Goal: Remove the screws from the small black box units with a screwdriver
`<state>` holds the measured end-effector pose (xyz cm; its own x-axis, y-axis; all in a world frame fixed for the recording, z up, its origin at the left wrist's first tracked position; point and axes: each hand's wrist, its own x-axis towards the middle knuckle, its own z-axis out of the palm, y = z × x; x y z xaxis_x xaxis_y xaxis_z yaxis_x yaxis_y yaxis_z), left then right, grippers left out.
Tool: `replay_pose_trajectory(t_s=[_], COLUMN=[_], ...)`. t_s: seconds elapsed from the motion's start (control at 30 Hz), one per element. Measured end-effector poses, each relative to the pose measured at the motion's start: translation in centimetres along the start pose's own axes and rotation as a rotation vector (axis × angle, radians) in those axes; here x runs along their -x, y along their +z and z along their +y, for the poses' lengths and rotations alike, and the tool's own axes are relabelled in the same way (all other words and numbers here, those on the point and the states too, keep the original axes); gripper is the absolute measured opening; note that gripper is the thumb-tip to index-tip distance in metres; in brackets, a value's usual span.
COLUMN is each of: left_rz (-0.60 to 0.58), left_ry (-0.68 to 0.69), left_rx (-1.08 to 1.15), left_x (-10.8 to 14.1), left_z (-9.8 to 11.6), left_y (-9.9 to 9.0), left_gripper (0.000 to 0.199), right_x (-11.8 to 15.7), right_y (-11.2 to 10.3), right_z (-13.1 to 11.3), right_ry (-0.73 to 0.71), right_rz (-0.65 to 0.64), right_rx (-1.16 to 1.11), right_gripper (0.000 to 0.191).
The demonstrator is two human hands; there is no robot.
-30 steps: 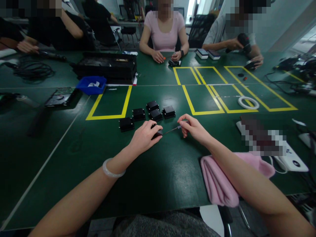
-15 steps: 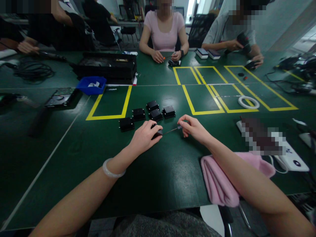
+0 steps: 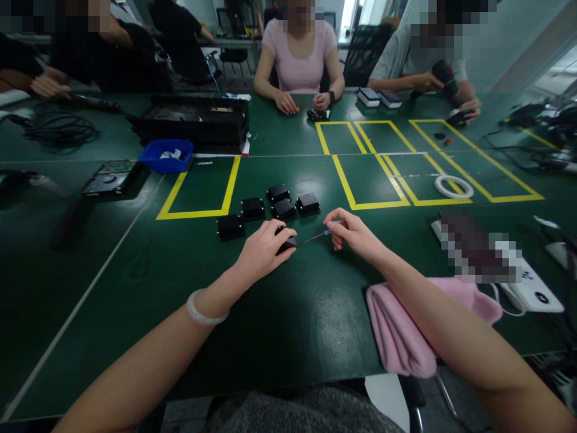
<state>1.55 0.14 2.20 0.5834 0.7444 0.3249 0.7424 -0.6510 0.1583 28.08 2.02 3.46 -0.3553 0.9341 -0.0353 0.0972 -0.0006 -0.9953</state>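
Observation:
On the green table, my left hand (image 3: pixel 265 246) is closed around a small black box (image 3: pixel 287 243), pressing it to the tabletop. Its fingers hide much of the box. My right hand (image 3: pixel 347 231) pinches the handle of a thin screwdriver (image 3: pixel 315 237). The shaft points left, and its tip meets the right side of the held box. Just beyond my left hand sit several similar black boxes with small shiny screws on their sides, among them a left one (image 3: pixel 230 227) and a right one (image 3: pixel 308 204).
A blue bin (image 3: pixel 166 157) stands by a long black case (image 3: pixel 193 123) at the back left. A white ring (image 3: pixel 454 187) lies on yellow tape lines. Under my right forearm is a pink cloth (image 3: pixel 401 331). Across the table, a person in pink (image 3: pixel 300 57) sits working.
My hands, the box and the screwdriver hold almost the same position. Across the table, the hands of the person in pink have shifted slightly.

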Motion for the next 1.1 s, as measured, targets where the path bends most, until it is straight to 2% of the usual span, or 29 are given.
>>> replay_pose_trajectory(t_s=[0.7,0.87,1.1], left_rz=[0.01,0.009,0.015], left_ry=[0.002,0.004,0.003], left_rx=[-0.005,0.002,0.004], left_x=[-0.02,-0.03,0.0], left_z=[0.08,0.1,0.03], left_y=[0.02,-0.1,0.04], left_gripper=[0.029,0.029,0.028], right_x=[0.01,0.0,0.0], right_y=[0.12,0.11,0.12], right_z=[-0.04,-0.1,0.0], right_ry=[-0.029,0.007,-0.039], right_rz=[0.023,0.047,0.013], right_rx=[0.03,0.06,0.03], right_gripper=[0.021,0.023,0.022])
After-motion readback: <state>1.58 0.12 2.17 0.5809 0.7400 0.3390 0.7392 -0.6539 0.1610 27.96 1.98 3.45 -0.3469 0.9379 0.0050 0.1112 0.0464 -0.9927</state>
